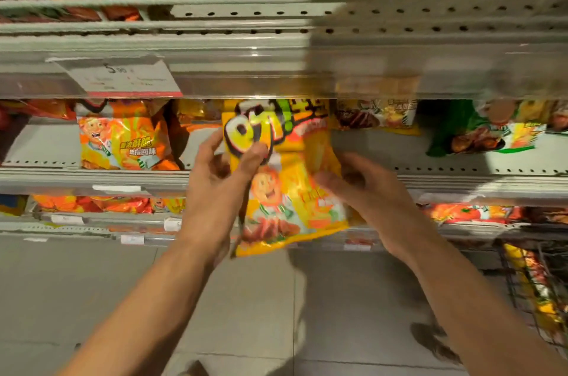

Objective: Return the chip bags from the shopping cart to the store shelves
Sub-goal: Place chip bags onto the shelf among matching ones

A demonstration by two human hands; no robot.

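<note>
A yellow chip bag (285,179) with a cartoon figure is held upright in front of the middle shelf (92,179), its top just under the shelf above. My left hand (219,188) grips its left edge, thumb across the front. My right hand (365,191) holds its right side, fingers on the front. The shopping cart (534,292) stands at the lower right, with another yellow bag inside.
An orange chip bag (123,136) stands on the middle shelf to the left; a green bag (479,133) lies to the right. A price tag (123,76) hangs on the upper shelf edge. More bags fill the lower and upper shelves. A grey floor lies below.
</note>
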